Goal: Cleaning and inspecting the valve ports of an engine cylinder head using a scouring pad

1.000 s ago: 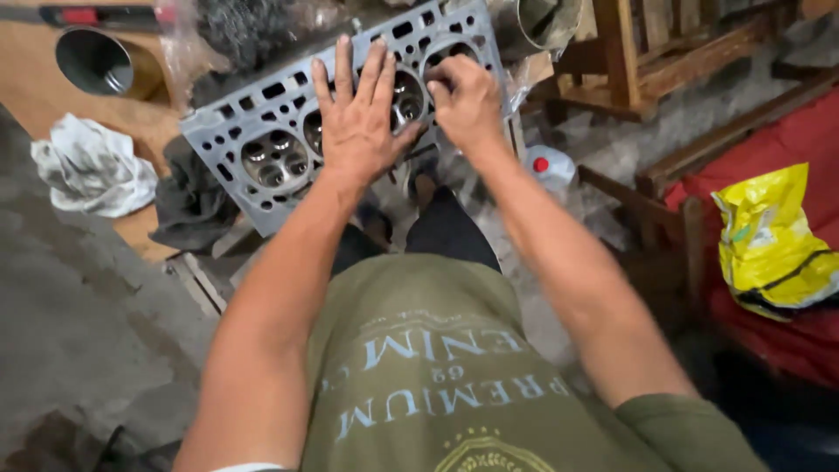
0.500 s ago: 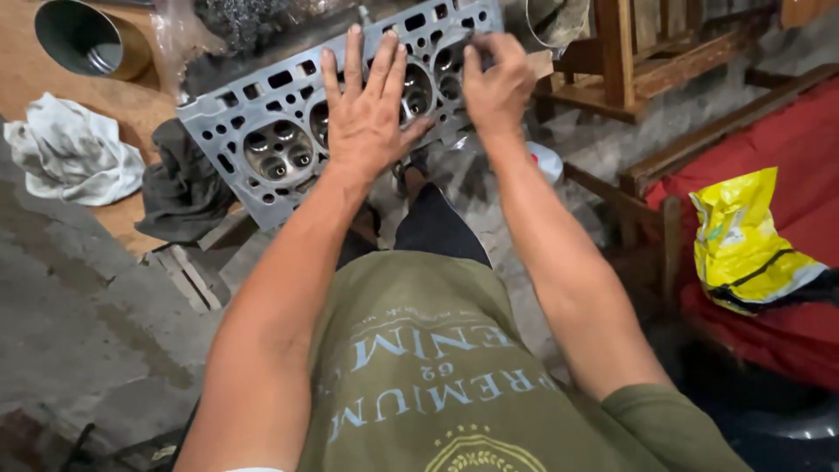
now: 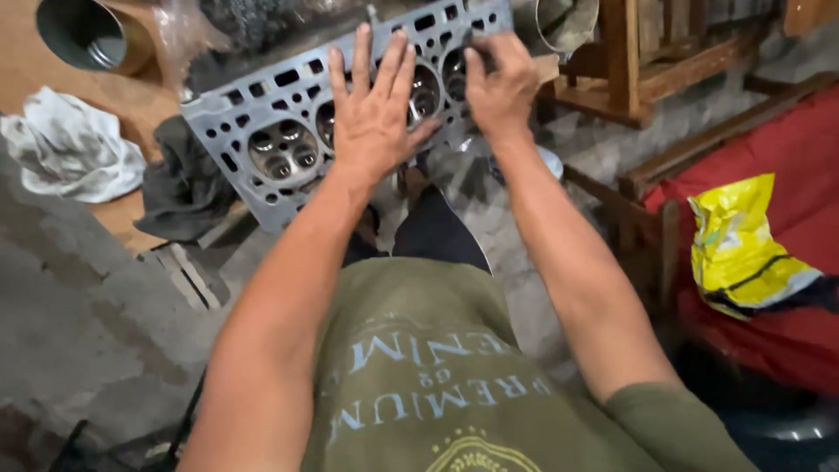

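Since the earlier frame our right hand has curled tighter at the top centre, fingers closed on the metal engine block. Our left hand lies flat and wide open on it.

Soft, even daylight, fairly dim, with no hard shadows. The grey metal block shows a faint sheen at far left. Motion blur smears the far edge and the clear plastic beside the can. The near floor at left is dark and murky.
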